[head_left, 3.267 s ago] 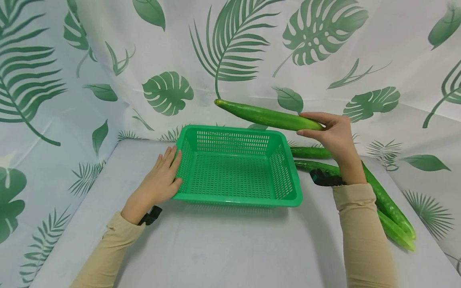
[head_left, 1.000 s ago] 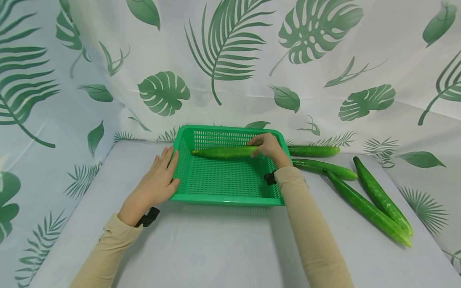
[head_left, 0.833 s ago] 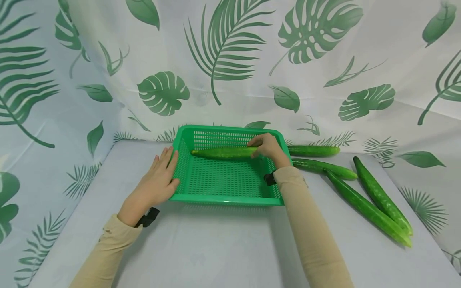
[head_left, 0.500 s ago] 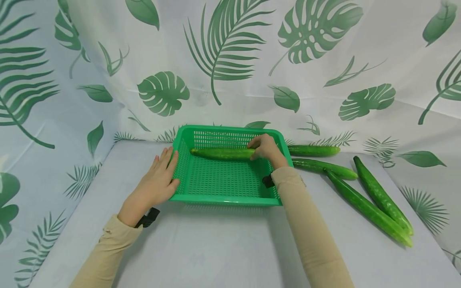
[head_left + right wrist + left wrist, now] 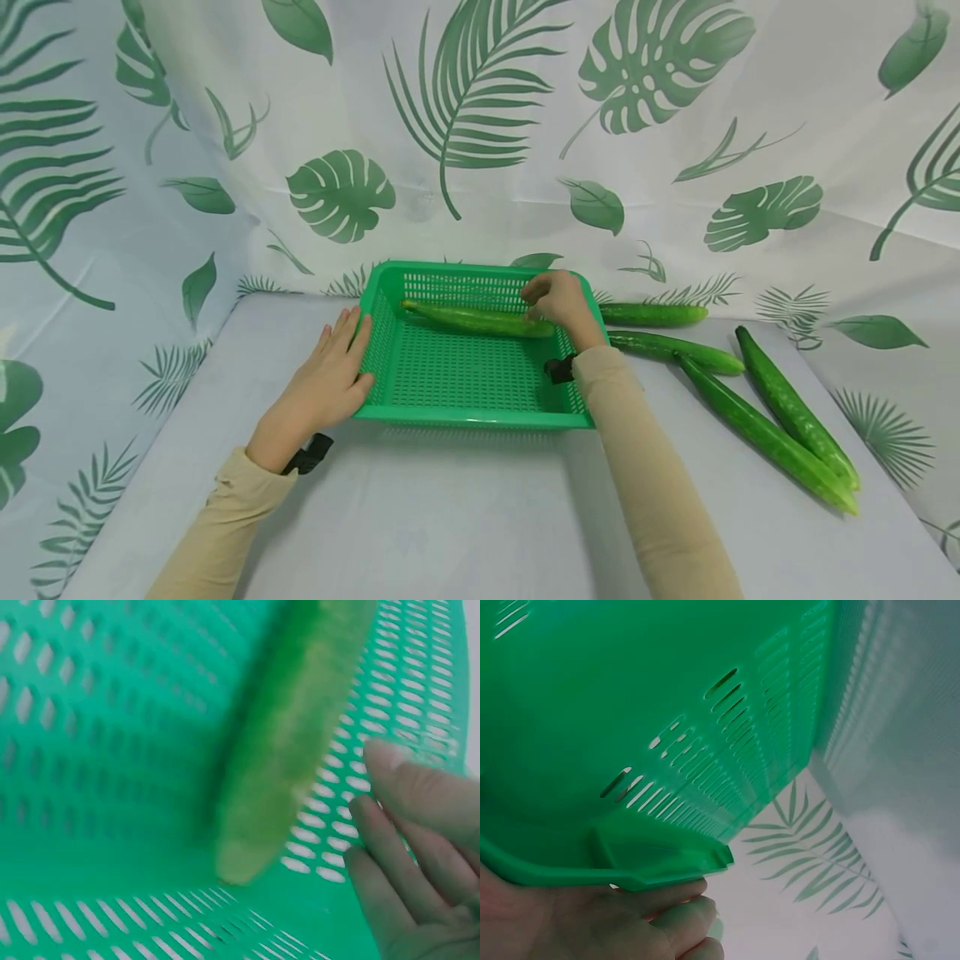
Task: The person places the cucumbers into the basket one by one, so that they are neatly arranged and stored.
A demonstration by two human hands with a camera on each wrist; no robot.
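A green cucumber lies inside the green plastic basket, along its far side. My right hand is over the basket's right end; in the right wrist view its loosely bent fingers are apart from the cucumber and hold nothing. My left hand rests flat against the basket's left side, fingers straight. Seen from the left wrist, the basket's rim meets that hand.
To the right of the basket, two cucumbers, a farther one and a nearer one, lie partly hidden behind it. Two longer cucumbers lie slanting toward the table's right edge. A leaf-printed cloth hangs behind the white table.
My right hand carried the cucumber from above the basket down into it, then let go and rose slightly. The cucumber's right end has settled nearer me. My left hand has stayed at the basket.
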